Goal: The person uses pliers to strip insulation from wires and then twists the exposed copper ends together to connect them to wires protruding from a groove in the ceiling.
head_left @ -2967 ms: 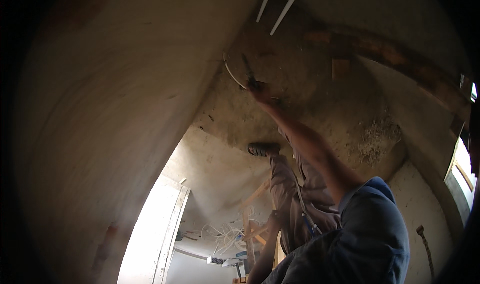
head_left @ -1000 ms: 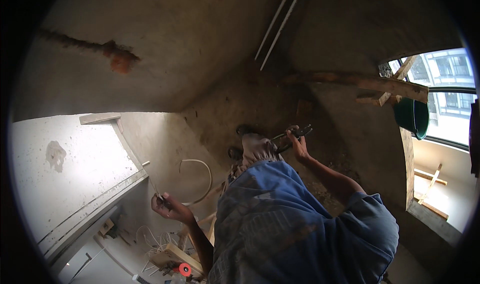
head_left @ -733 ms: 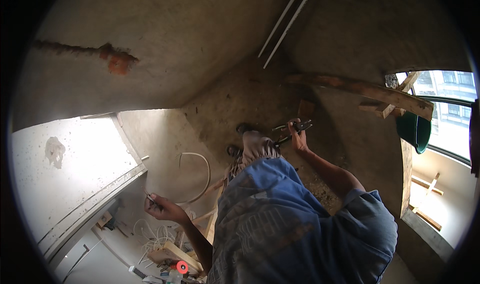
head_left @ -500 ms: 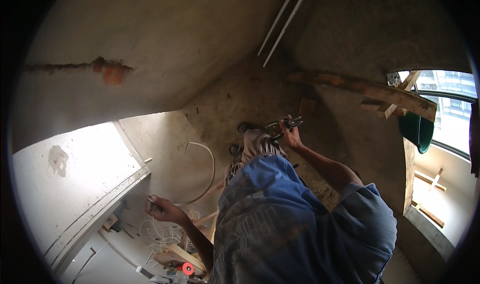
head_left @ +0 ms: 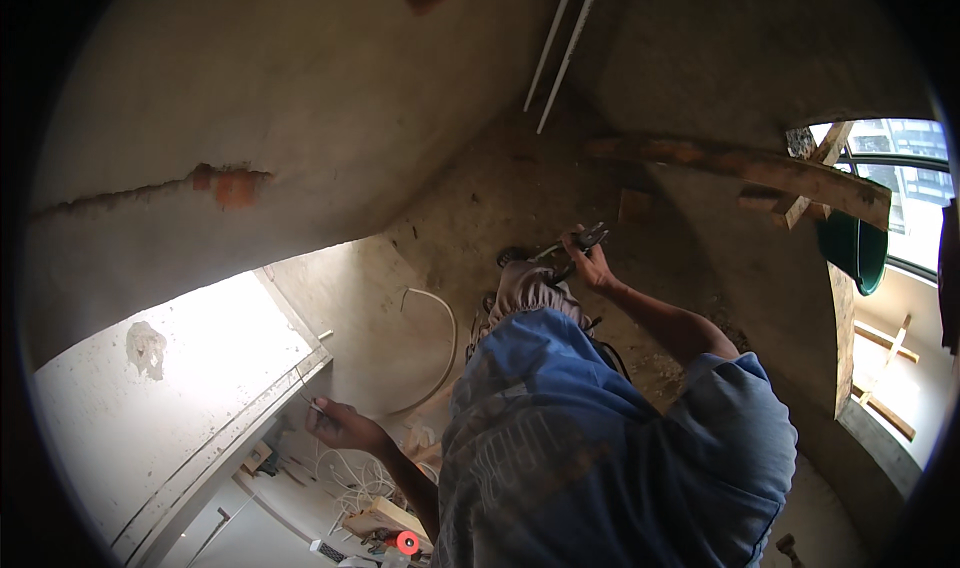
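Seemingly for control, the left hand [head_left: 342, 428] pinches the white cable [head_left: 454, 338], its loop curving just right of it; the right hand [head_left: 592, 267] wraps pliers [head_left: 594, 236], their head free beyond its fingers.

1. On your left, a bare plaster wall [head_left: 250, 98] carries a dark, ragged groove [head_left: 120, 200] ending in an orange brick-coloured patch [head_left: 236, 190].
2. Below it, you have a brilliantly lit white surface [head_left: 230, 338] with a grey blotch [head_left: 146, 350]; glare leaves it unclear whether that is wall or floor.
3. Ahead of you, the brown floor [head_left: 500, 183] is rough, spotted and shadowed.
4. Two slim white pipes [head_left: 572, 48] run down from the upper edge.
5. To your right, a long timber beam [head_left: 760, 168] reaches toward a dark-framed window [head_left: 905, 198], which lets daylight in beside a green bucket [head_left: 852, 251].
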Tool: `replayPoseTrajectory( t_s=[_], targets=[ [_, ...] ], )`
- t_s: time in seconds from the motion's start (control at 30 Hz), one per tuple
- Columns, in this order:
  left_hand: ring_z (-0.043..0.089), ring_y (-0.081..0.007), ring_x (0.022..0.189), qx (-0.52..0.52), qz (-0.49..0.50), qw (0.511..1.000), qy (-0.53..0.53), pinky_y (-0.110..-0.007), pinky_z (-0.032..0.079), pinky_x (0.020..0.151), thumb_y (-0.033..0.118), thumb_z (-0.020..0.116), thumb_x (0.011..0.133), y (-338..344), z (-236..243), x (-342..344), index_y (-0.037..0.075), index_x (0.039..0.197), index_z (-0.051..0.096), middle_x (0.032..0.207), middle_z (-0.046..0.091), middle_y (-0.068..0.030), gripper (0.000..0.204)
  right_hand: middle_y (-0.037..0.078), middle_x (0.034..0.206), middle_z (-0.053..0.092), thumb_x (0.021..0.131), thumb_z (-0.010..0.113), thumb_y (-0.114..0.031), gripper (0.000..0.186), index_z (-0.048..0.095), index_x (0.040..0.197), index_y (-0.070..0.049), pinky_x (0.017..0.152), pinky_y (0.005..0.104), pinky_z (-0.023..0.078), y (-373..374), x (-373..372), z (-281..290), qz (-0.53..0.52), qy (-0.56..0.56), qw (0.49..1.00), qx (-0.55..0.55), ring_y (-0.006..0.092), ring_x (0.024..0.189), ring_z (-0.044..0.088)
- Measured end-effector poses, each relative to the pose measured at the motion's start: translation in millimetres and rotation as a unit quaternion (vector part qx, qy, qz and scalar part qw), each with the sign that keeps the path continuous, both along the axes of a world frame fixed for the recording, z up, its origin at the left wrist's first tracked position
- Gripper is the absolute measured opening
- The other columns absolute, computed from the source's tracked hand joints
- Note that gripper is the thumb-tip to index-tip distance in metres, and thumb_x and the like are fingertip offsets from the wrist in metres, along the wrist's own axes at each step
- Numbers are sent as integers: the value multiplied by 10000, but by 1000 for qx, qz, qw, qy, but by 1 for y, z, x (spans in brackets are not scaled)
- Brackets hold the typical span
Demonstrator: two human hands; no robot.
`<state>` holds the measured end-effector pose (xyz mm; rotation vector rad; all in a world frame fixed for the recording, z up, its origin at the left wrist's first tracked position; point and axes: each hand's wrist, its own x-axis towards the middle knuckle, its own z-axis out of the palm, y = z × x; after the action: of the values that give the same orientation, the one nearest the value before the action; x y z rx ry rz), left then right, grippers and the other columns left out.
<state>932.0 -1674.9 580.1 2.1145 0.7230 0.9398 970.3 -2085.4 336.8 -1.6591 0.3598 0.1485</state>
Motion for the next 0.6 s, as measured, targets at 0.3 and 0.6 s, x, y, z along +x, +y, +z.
replayPoseTrajectory(
  t_s=[0.3,0.6],
  targets=[
    [366,-65,488,-2,-8,1000,-10,-213,285,406,228,589,965,-9,0,19,-11,953,485,664,456,-16,261,100,1021,551,938,576,-446,445,502,1100,-38,912,373,427,41,-2,-39,11,-8,1000,15,226,1047,532],
    [490,-157,788,-63,31,997,-36,-309,427,709,44,613,877,-18,-31,-28,15,905,547,847,510,-49,77,146,1423,411,939,548,-448,620,398,1422,-88,1102,426,292,13,1,-88,290,70,954,42,290,1328,355]
  ],
)
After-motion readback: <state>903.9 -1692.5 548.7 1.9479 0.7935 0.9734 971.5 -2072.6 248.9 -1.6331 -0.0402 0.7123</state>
